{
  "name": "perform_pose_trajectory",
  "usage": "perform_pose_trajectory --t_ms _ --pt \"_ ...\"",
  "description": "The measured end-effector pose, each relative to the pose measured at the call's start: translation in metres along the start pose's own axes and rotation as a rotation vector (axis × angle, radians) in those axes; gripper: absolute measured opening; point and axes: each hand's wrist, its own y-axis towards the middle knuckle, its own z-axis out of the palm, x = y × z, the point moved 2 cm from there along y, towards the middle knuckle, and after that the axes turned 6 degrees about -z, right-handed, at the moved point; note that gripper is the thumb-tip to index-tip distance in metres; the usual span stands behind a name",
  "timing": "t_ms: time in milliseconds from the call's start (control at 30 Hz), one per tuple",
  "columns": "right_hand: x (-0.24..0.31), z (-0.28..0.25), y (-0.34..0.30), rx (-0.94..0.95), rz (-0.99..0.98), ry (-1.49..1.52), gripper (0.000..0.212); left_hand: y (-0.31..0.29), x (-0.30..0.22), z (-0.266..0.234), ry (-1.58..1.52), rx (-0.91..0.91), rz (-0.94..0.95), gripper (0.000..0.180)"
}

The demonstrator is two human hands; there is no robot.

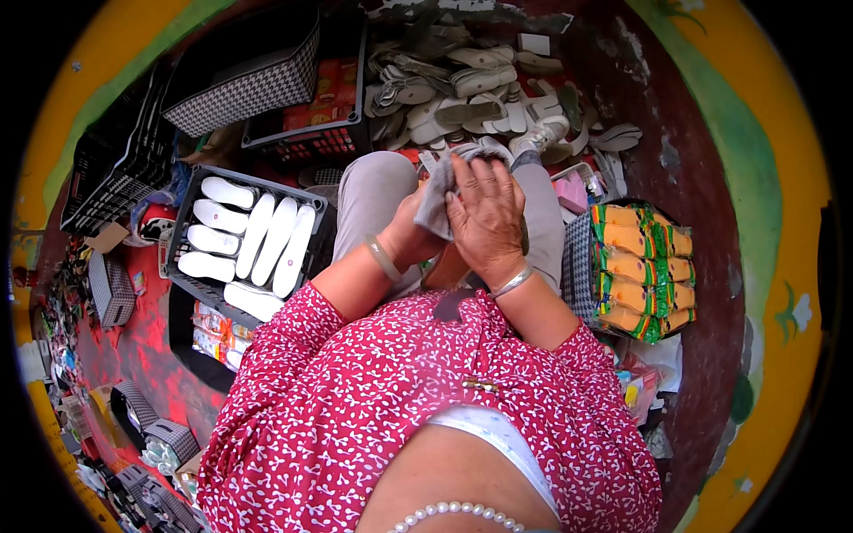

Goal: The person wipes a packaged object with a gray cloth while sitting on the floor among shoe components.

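Observation:
Both hands meet above my lap around a bunched grey cloth (433, 211). My left hand (410, 229) is closed on the cloth from the left side, its fingertips hidden behind the folds. My right hand (489, 213) lies over the cloth with its back up, fingers together and pressing it. Whether something sits inside the cloth I cannot make out. Beneath the hands a brown surface (447, 268) shows between my thighs.
White insoles (258, 233) fill a dark crate (324, 218) at left. Beyond my knees lies a heap of grey-white soles (462, 80). A basket (577, 266) of orange packets (635, 266) stands right. Black crates (306, 133) and a houndstooth bin (240, 102) stand far left.

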Motion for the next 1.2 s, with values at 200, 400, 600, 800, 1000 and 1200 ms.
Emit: perform_pose_trajectory --t_ms 200,400,600,800,1000,1200 --pt "-0.047 0.01 0.002 0.139 0.461 0.921 0.035 -0.009 0.001 0.015 0.311 0.126 0.211 0.042" --pt "-0.071 0.014 -0.011 -0.185 0.998 1.855 0.032 -0.01 -0.006 0.029 0.029 0.026 -0.292 0.032" --pt "-0.13 -0.015 -0.018 -0.299 0.76 1.254 0.021 -0.004 -0.015 0.005 -0.128 -0.077 -0.266 0.022" --pt "-0.14 -0.053 -0.013 -0.277 0.695 1.151 0.013 -0.001 -0.02 0.0 -0.199 -0.192 -0.299 0.019" --pt "-0.094 -0.072 0.018 -0.345 0.656 1.421 0.025 0.006 -0.019 0.0 -0.143 -0.17 -0.328 0.021" --pt "-0.045 -0.07 0.042 -0.341 0.273 1.145 0.054 0.007 -0.009 -0.005 -0.061 -0.142 -0.333 0.015"
